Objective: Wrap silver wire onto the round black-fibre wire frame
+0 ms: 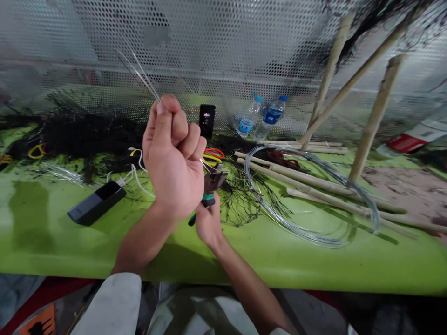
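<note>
My left hand is raised in front of me, its fingers closed around thin silvery wires whose ends stick out past the thumb, up and to the left. Short wire ends also show below the little finger, close to the pliers' jaws. Lower and partly behind it, my right hand is wrapped round pliers with dark jaws and green-and-black handles. The jaws point upward; whether they touch the wire I cannot tell. To the right lies a large coil of silvery wire on the green tabletop.
A black power bank with white cables lies at left, near cut wires and dark netting. A phone and two water bottles stand against the perforated metal panel. Bamboo poles lie and stand at right.
</note>
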`<state>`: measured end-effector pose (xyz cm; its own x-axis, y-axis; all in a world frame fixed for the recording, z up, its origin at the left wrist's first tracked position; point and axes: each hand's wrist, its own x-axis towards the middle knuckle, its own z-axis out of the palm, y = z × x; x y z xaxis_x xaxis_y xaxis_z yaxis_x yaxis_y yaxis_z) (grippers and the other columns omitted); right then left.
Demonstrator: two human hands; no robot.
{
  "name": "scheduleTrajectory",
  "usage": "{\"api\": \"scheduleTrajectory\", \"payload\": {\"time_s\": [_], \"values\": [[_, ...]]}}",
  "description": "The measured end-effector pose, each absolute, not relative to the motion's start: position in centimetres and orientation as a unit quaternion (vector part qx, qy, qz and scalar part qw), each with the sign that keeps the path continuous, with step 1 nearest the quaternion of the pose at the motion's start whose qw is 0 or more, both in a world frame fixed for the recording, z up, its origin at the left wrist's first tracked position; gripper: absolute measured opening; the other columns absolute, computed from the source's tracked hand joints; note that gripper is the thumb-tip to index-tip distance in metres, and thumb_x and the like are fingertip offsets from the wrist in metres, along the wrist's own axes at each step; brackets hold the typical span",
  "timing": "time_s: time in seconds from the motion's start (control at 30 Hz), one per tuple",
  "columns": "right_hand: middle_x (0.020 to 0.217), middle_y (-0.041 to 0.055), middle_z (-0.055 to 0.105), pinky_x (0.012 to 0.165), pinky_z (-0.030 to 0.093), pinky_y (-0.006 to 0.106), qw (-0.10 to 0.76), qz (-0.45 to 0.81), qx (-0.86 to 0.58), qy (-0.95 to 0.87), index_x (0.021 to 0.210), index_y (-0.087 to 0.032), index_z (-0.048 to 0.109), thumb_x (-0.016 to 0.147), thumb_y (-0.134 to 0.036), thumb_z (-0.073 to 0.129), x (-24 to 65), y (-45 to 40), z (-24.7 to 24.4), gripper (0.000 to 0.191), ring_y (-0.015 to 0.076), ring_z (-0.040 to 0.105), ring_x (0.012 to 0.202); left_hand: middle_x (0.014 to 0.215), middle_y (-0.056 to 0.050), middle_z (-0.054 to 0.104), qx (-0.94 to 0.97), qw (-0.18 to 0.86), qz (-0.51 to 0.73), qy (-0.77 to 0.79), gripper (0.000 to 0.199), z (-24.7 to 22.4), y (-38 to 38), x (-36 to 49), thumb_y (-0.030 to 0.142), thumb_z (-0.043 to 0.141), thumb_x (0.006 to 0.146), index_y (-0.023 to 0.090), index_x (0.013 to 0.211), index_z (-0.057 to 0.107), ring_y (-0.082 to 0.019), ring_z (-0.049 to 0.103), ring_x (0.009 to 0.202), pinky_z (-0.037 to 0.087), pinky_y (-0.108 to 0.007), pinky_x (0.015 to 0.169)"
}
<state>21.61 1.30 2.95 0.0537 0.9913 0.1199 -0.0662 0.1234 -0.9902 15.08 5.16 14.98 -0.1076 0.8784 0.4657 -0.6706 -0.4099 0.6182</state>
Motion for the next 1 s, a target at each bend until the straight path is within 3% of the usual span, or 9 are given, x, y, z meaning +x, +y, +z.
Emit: {"api": "scheduleTrajectory", "payload": {"time_s": [0.17,0.33,0.5,0.8,1.0], "values": [[0.083,0.0013,0.062,0.073,0.051,0.034,0.58,0.486,-0.443,-0.481,0.085,-0.024,0.061,0.077,-0.041,0.062,21.9,1.1,3.9,0.018,0.0209,0.056,0.08,0.054,0.008,0.023,0.404,0.53,0.735,0.131,0.027,15.1,4.7,15.0,0.031,0.044,0.108,0.024,0.083,0.051,-0.008,0.021,0.039,0.022,-0.025,0.042],[0.064,-0.002,0.042,0.056,0.04,0.026,0.584,0.497,-0.443,-0.465,0.065,-0.023,0.044,0.073,-0.036,0.062,21.9,0.5,4.5,0.024,0.015,0.04,0.064,0.055,0.008,0.021,0.385,0.517,0.75,0.147,0.028,15.3,4.4,15.7,0.028,0.04,0.109,0.024,0.083,0.048,-0.009,0.02,0.04,0.022,-0.025,0.043],[0.063,-0.0023,0.038,0.054,0.034,0.025,0.585,0.511,-0.428,-0.462,0.064,-0.023,0.042,0.071,-0.036,0.06,21.9,0.3,4.7,0.023,0.014,0.033,0.063,0.057,0.007,0.011,0.318,0.522,0.776,0.156,0.037,16.3,3.6,16.5,0.018,0.026,0.11,0.022,0.078,0.044,-0.01,0.012,0.04,0.017,-0.026,0.041],[0.061,-0.0024,0.038,0.055,0.032,0.025,0.598,0.511,-0.407,-0.464,0.061,-0.023,0.039,0.069,-0.036,0.054,21.8,0.6,4.9,0.02,0.013,0.031,0.063,0.057,0.008,0.01,0.276,0.542,0.784,0.126,0.041,16.3,3.6,17.1,0.024,0.026,0.112,0.018,0.076,0.045,-0.005,0.012,0.041,0.021,-0.016,0.038],[0.063,-0.0036,0.035,0.055,0.031,0.023,0.622,0.492,-0.398,-0.461,0.062,-0.022,0.039,0.072,-0.035,0.055,22.0,0.9,4.7,0.023,0.0116,0.03,0.065,0.059,0.009,0.01,0.28,0.544,0.787,0.075,0.042,15.9,3.6,17.4,0.022,0.027,0.112,0.017,0.075,0.047,-0.005,0.012,0.04,0.019,-0.016,0.039]]}}
